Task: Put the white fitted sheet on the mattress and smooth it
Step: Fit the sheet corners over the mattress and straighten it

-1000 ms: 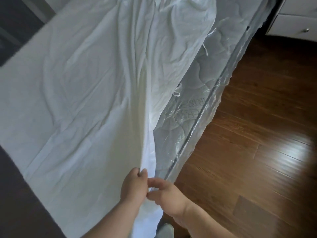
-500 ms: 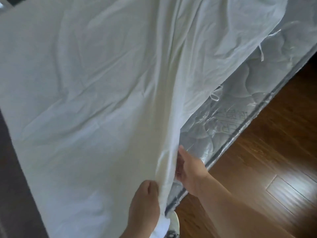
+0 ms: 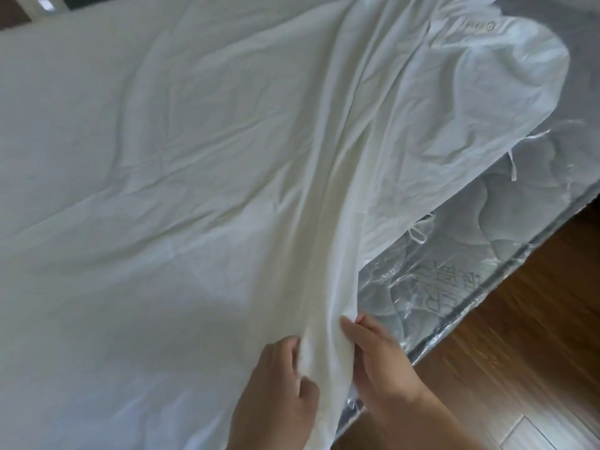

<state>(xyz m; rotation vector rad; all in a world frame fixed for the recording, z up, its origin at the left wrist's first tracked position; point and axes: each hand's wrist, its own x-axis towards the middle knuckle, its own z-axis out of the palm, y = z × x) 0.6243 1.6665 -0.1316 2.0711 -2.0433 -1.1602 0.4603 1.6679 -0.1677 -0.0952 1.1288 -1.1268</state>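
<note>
A white fitted sheet (image 3: pixel 168 177) lies wrinkled over most of the mattress. A long bunched fold runs from the top centre down to my hands. My left hand (image 3: pixel 276 394) grips the left side of that fold near the mattress's near corner. My right hand (image 3: pixel 380 362) holds the fold's right edge, fingers along the fabric. The mattress (image 3: pixel 470 251), quilted and wrapped in clear plastic, shows bare on the right side, where the sheet's hem is not pulled over the edge.
Dark wooden floor (image 3: pixel 526 345) runs along the mattress's right side. A dark strip and a pale frame piece (image 3: pixel 45 4) show at the top left beyond the bed.
The view has moved closer over the bed. My right hand has come down next to my left hand on the bunched fold, and more of the sheet now covers the mattress.
</note>
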